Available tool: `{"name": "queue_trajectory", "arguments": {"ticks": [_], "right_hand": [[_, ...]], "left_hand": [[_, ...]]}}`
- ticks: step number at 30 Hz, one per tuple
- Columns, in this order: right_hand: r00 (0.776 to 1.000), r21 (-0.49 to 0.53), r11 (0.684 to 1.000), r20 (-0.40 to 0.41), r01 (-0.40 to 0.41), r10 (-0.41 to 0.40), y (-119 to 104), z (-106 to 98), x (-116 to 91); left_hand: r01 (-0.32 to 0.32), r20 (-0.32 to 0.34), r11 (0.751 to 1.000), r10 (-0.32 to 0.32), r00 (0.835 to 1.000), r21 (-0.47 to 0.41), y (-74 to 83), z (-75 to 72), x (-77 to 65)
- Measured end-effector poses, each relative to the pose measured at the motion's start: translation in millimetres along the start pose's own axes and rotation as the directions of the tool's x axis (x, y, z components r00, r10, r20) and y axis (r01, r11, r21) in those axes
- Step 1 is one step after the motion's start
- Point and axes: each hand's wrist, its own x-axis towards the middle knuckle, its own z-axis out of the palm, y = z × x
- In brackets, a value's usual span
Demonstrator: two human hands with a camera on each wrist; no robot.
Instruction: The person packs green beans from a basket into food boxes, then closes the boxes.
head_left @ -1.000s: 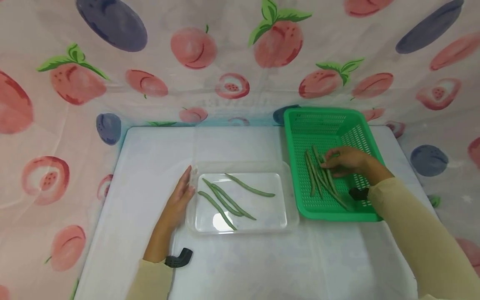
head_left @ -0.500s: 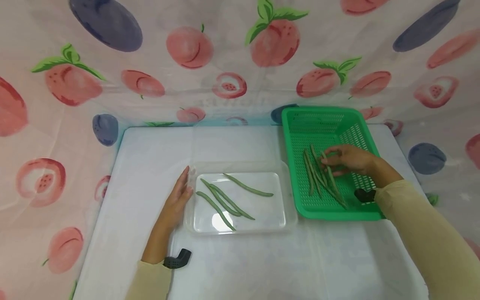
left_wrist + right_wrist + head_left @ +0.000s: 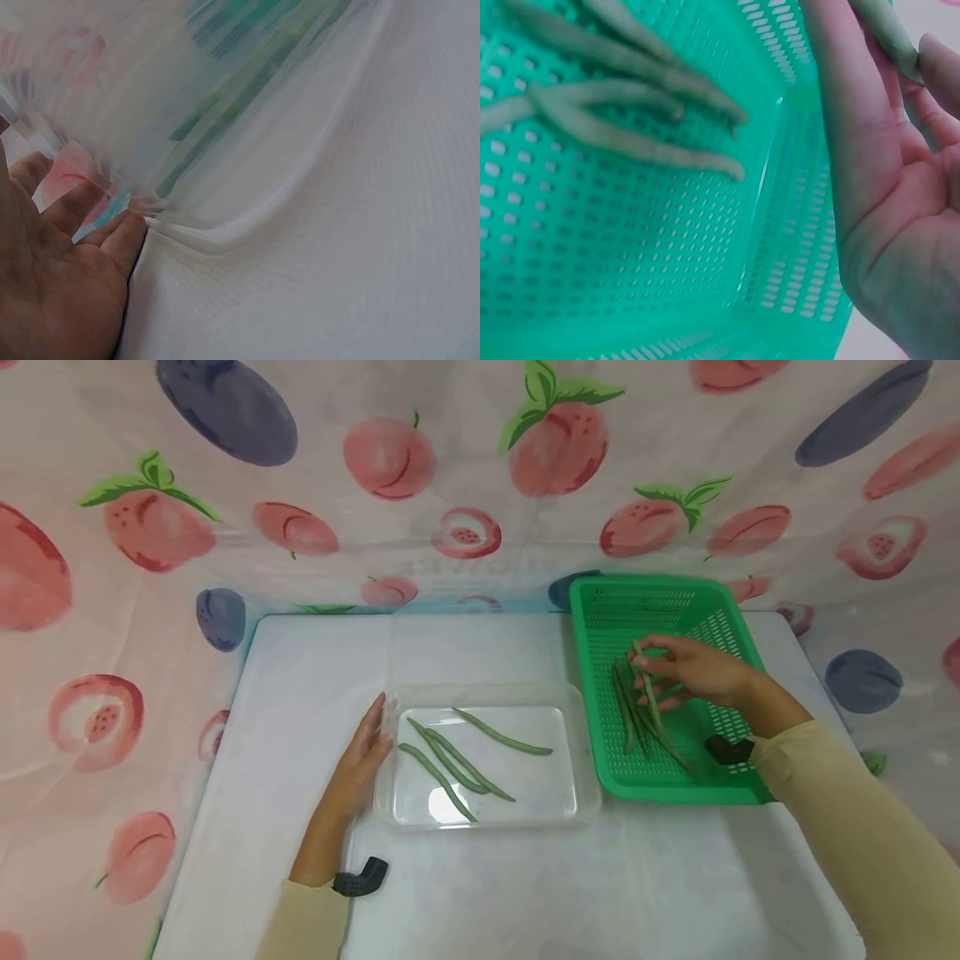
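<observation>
My right hand (image 3: 701, 672) pinches a green bean (image 3: 649, 692) between thumb and fingers, above the green plastic basket (image 3: 682, 792). In the right wrist view the end of that bean (image 3: 891, 36) shows by the thumb. Several other green beans (image 3: 652, 67) lie on the perforated floor below the hand. My left hand (image 3: 358, 768) rests against the left wall of a clear plastic container (image 3: 587, 777), fingers extended. Several green beans (image 3: 501, 733) lie spread out in that container. The left wrist view shows the fingertips (image 3: 124, 236) right at the container's edge.
Both containers stand on a table with a white cover (image 3: 480, 893), the basket to the right of the clear container. A fruit-printed curtain (image 3: 465, 460) rises behind the table and at its sides. Dark camera mounts (image 3: 362, 877) sit on both wrists.
My right hand has risen from the bean pile and now holds one bean up, apart from the others. My left hand stays at the clear container.
</observation>
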Motion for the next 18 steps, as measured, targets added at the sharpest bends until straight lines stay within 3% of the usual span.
{"name": "queue_trajectory", "arguments": {"ticks": [18], "right_hand": [[0.994,0.073,0.993,0.055,0.088,-0.092,-43,34,-12]], "left_hand": [[-0.004,-0.004,1.0,0.004,1.0,0.003,-1.2,0.1,0.7]]}}
